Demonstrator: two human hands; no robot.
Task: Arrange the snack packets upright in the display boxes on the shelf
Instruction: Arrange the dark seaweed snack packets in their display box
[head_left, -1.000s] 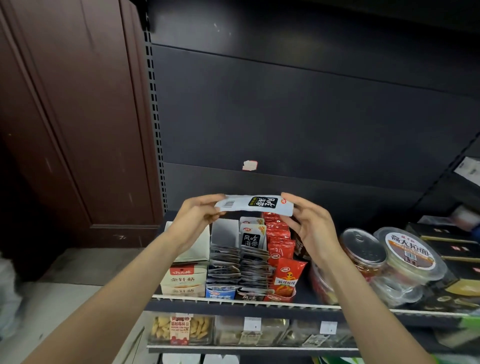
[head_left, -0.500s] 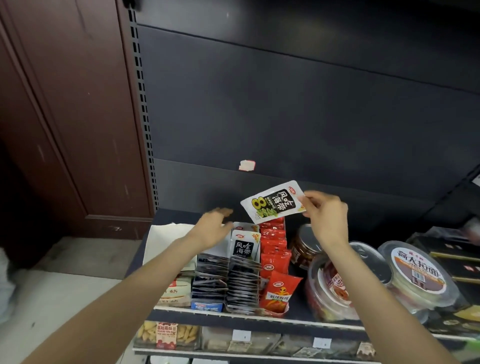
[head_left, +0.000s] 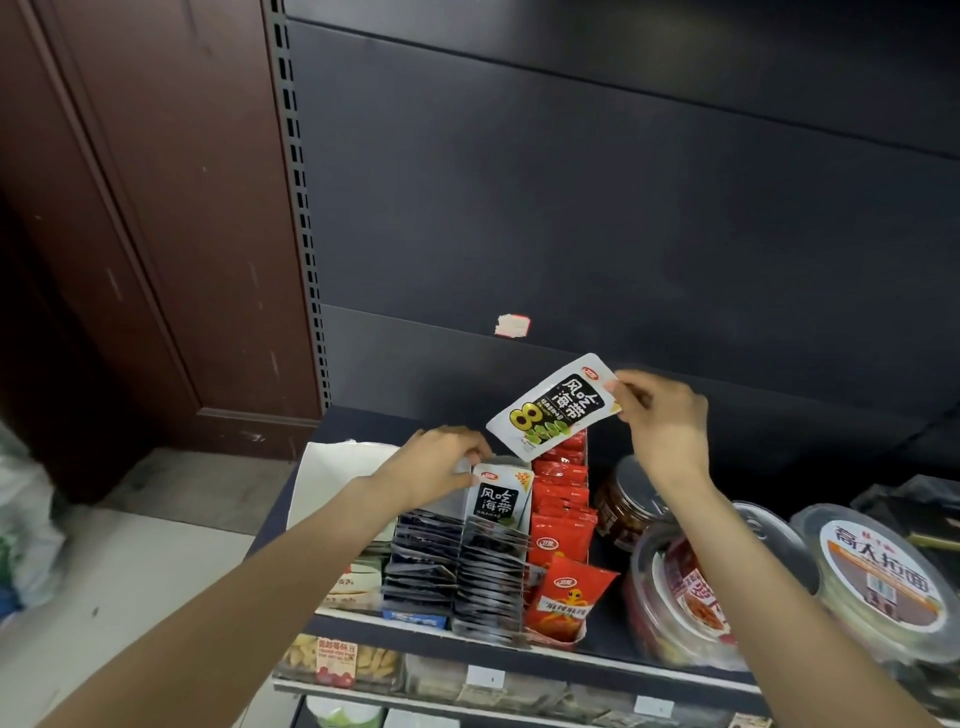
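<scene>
Two hands at work over the shelf. Right hand (head_left: 662, 421) pinches one black-and-white packet (head_left: 555, 408) by its top corner, thumb and fingertips on the seal, so the printed face stays visible and the lower edge hangs free to lead into a slot. Packet is tilted, lower end pointing down-left, above the back of the display boxes and apart from them.

Left hand (head_left: 441, 462) rests on the back of the black packet rows, fingers curled over the top edge of the rearmost upright packet (head_left: 498, 501); judged: holding the row forward to open a gap behind or beside it for the incoming packet. Exact finger contact partly hidden.

Black packet rows (head_left: 457, 566) stand upright in two files, front to back. Red packets (head_left: 563, 545) fill the next box to the right, also upright. White box (head_left: 332, 478) sits at the left end of the shelf (head_left: 613, 667). Round plastic tubs (head_left: 878, 587) stand to the right, near but not in the way.

Judged: insertion step pending; held packet must be turned upright to match its neighbours, face forward
</scene>
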